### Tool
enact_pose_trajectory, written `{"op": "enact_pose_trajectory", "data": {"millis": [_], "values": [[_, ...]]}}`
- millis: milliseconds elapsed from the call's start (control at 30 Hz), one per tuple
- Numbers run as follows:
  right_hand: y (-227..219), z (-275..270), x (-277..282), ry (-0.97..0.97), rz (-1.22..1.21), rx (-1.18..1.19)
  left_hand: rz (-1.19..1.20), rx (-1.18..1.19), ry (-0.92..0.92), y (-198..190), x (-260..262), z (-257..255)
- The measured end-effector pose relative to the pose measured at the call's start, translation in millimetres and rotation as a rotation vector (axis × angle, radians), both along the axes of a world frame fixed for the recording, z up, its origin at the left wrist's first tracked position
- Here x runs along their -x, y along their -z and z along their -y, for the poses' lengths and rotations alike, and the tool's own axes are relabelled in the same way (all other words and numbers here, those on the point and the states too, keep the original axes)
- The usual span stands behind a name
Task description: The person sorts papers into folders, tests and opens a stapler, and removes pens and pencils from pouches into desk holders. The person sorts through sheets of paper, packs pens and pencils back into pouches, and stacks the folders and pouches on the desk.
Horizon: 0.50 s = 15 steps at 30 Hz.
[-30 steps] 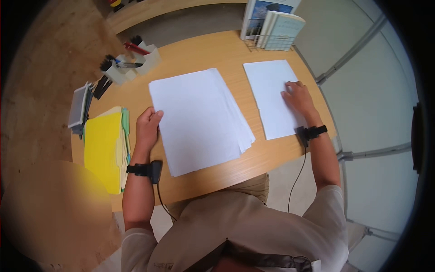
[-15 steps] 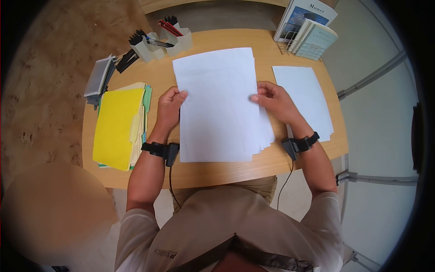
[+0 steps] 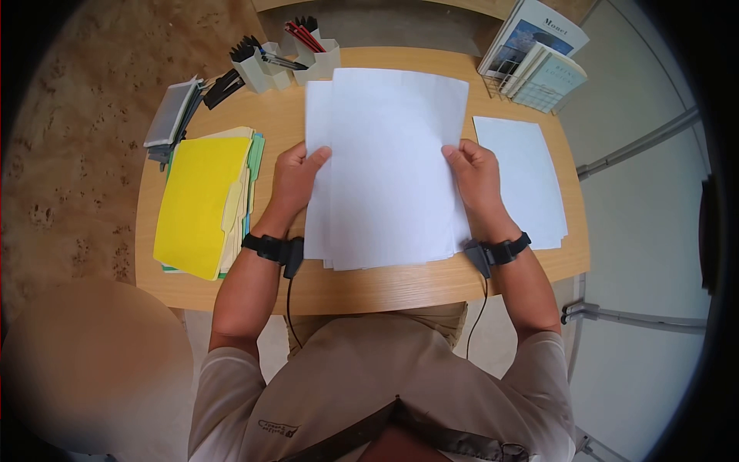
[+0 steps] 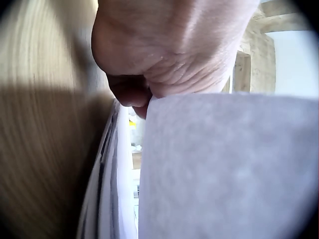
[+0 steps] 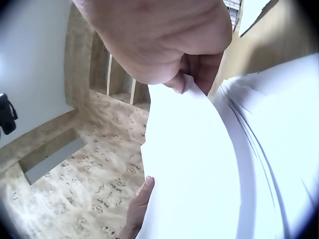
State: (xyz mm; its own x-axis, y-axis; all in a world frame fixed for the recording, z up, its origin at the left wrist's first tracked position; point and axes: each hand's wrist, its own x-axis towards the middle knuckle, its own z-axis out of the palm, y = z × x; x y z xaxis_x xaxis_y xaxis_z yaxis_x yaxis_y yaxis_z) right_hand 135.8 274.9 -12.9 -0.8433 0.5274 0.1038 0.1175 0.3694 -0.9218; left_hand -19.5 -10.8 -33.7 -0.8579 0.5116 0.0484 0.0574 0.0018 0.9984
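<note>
A loose stack of white paper (image 3: pixel 396 169) is held between both hands in front of the torso. At its left edge, my left hand (image 3: pixel 296 177) grips with the thumb on top and the fingers behind. On the opposite edge, my right hand (image 3: pixel 479 177) pinches the upper sheets between thumb and fingers. The right wrist view shows those sheets (image 5: pixel 189 164) bowed and lifted apart from fanned sheets (image 5: pixel 294 124) beneath. In the left wrist view a sheet (image 4: pixel 229 164) stands raised beside a lower layer of paper (image 4: pixel 109 184).
A second white paper pile (image 3: pixel 523 185) lies to the right. Yellow and green folders (image 3: pixel 200 204) are stacked on the left, near a grey tray-like item (image 3: pixel 171 114). Pen holders (image 3: pixel 265 73) stand at the back, and books (image 3: pixel 548 77) sit in a wire rack at the back right.
My right hand has moved left from the right-hand pile to the middle stack's right edge and taken hold of it. The upper sheets have shifted right over those beneath.
</note>
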Motion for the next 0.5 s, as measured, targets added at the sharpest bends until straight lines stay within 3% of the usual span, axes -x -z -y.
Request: {"op": "enact_pose_trajectory", "data": {"millis": [100,267,500], "values": [[-13,-27,-7,0.066,-0.122,0.056,0.058,-0.069,-0.115,2,4,3],[-40,-118,-49,0.102,0.052,0.132,0.056,-0.059,-0.191,4,8,3],[-9,-196,-96,0.219,0.145,0.129,0.067,-0.061,-0.197,1,5,0]]}}
